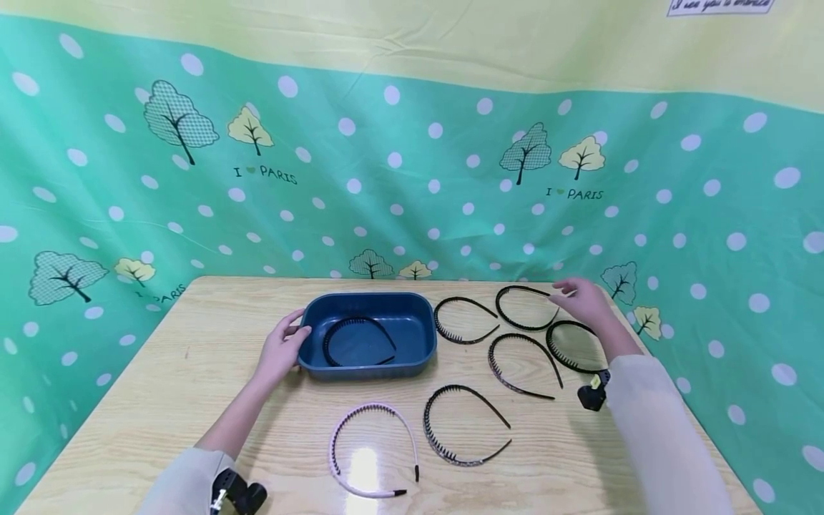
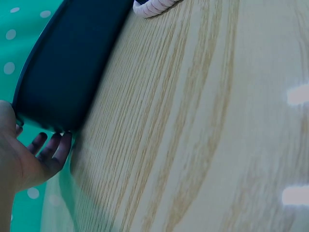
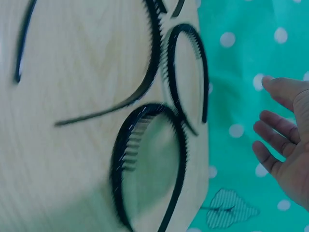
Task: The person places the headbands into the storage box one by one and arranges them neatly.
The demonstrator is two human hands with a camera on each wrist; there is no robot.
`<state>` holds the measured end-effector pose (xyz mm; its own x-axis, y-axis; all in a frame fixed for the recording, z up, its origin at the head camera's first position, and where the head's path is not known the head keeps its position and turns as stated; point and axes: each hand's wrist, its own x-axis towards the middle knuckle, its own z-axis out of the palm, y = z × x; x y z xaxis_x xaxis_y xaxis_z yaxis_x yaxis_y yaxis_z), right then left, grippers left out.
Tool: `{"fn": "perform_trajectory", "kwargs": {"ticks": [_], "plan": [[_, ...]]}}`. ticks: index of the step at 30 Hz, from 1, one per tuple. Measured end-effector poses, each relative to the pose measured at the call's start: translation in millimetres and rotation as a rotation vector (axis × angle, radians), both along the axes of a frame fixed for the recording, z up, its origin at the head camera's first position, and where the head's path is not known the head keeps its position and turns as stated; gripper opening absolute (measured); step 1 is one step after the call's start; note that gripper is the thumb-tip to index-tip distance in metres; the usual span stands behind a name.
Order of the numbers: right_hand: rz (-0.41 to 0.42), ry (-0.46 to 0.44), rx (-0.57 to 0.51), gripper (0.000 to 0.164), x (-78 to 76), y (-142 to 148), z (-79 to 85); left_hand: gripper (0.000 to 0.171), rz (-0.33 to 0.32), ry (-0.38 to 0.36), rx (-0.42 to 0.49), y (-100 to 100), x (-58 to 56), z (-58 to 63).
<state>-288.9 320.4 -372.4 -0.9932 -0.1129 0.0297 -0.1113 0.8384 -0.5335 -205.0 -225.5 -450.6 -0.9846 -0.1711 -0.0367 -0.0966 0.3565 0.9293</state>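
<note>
A dark blue plastic bin [image 1: 421, 368] stands on the table with one black toothed headband [image 1: 330, 340] inside. At its left end my left hand [image 1: 281, 349] grips the wall, the thumb by the rim and the other fingers against the outside in the left wrist view. My right hand [image 1: 584, 304] hovers over the far right of the table, its fingers loosely spread and holding nothing. Nearest to it are a black headband [image 1: 498, 304] at the back edge and another black headband [image 1: 555, 350] below the wrist. In the right wrist view the hand [image 3: 289, 140] is apart from both.
More dark headbands lie right of the bin: one beside it [image 1: 439, 325], one in the middle [image 1: 496, 368] and one closer [image 1: 430, 429]. A pale pink headband [image 1: 335, 450] lies near the front. A green dotted curtain [image 1: 412, 179] hangs behind the wooden table [image 1: 193, 343].
</note>
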Motion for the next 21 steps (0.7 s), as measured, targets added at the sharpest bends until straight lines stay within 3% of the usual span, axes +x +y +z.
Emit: {"fn": "perform_trajectory", "kwargs": {"ticks": [8, 21], "plan": [[0.023, 0.025, 0.119, 0.043, 2.9, 20, -18.7, 0.049, 0.002, 0.001, -0.013, 0, -0.4, -0.2], [0.03, 0.002, 0.247, 0.039, 7.8, 22, -43.6, 0.049, 0.004, -0.009, 0.001, 1, -0.2, -0.7]]}}
